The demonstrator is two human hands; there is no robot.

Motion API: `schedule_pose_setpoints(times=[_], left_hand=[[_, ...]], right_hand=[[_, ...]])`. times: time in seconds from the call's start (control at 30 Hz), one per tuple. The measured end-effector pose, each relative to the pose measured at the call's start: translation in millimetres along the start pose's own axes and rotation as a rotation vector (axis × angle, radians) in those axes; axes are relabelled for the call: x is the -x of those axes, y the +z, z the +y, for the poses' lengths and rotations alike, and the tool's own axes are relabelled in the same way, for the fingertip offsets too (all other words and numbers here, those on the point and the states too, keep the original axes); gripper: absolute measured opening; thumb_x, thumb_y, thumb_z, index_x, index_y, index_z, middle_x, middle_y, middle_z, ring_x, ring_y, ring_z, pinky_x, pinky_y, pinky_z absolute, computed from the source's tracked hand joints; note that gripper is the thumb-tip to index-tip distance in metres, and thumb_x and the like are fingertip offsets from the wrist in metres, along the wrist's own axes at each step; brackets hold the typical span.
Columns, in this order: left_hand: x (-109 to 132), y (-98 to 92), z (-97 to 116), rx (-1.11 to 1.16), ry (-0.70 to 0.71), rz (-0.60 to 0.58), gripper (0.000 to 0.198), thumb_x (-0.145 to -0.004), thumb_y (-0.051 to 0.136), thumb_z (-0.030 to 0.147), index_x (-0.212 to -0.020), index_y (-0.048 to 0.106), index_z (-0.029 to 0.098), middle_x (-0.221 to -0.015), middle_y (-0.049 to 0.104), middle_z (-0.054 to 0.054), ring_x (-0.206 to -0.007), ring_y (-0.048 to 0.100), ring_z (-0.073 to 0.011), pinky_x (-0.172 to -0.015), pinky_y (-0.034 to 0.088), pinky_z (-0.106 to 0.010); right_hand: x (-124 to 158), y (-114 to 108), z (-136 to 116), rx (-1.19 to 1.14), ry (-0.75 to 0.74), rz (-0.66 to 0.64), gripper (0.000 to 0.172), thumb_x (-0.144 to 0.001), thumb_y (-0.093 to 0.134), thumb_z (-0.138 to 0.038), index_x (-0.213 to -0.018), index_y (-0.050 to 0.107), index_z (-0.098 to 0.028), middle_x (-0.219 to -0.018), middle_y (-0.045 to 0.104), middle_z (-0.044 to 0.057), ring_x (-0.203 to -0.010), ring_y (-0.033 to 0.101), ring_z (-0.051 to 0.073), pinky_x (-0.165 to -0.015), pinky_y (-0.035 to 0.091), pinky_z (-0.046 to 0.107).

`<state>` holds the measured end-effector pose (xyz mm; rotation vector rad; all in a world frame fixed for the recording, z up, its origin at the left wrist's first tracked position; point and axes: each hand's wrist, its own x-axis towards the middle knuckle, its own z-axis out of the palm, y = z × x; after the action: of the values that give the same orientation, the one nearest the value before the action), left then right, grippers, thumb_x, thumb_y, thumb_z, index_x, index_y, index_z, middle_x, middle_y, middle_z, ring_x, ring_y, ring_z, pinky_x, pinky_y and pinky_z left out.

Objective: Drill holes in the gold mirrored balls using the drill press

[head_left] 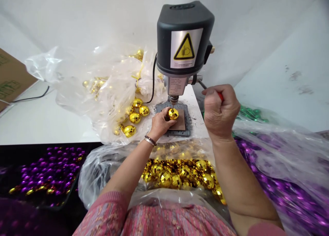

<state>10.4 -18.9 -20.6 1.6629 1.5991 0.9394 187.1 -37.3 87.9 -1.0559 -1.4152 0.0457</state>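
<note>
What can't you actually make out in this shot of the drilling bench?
Head view:
Whether the bit touches the gold ball in the left hand: too small.
The red lever handle: mostly inside the right hand.
The label on the drill press: print too small.
The cardboard box: cut off by the left edge.

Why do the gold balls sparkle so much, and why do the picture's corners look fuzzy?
Head view: mirrored facets on the gold balls throw bright light back as glare; the wide lens stretches the corners, so the purple beads smear into blur; the ball in the left hand under the drill looks sharp.
</note>
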Motion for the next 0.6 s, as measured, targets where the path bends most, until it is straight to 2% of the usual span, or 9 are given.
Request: schedule_pose_setpoints(times=[0.2,0.43,0.6], left_hand=[[0,1.4,-1,-0.034,0.009,0.009,0.067,-0.069,0.083,0.025,-0.134,0.066,0.025,-0.109,0.076,-0.003,-0.099,0.065,-0.0241,-0.091,0.050,-0.035],[-1,3.5,-4,-0.046,0.024,0.010,0.068,-0.070,0.083,0.024,-0.136,0.065,0.026,-0.118,0.076,-0.005,-0.105,0.066,-0.0261,-0.097,0.050,-0.037],[1,3.6,-4,-0.038,0.018,0.022,0.067,-0.068,0.085,0.025,-0.133,0.066,0.028,-0.114,0.076,-0.004,-0.105,0.067,-0.0265,-0.096,0.050,-0.037]], right_hand=[[12,6,6,-0.020,0.001,0.059,0.028,-0.095,0.048,-0.041,-0.082,0.063,-0.022,-0.070,0.062,-0.001,-0.062,0.056,0.009,-0.063,0.046,0.025],[19,15,13,-0.095,-0.006,0.158,0.030,-0.096,0.049,-0.042,-0.080,0.063,-0.021,-0.072,0.065,0.000,-0.065,0.059,0.011,-0.065,0.047,0.026],[33,20,22,-0.159,0.050,0.149,0.029,-0.095,0.049,-0.040,-0.080,0.063,-0.019,-0.073,0.064,0.000,-0.066,0.057,0.010,-0.066,0.047,0.025]])
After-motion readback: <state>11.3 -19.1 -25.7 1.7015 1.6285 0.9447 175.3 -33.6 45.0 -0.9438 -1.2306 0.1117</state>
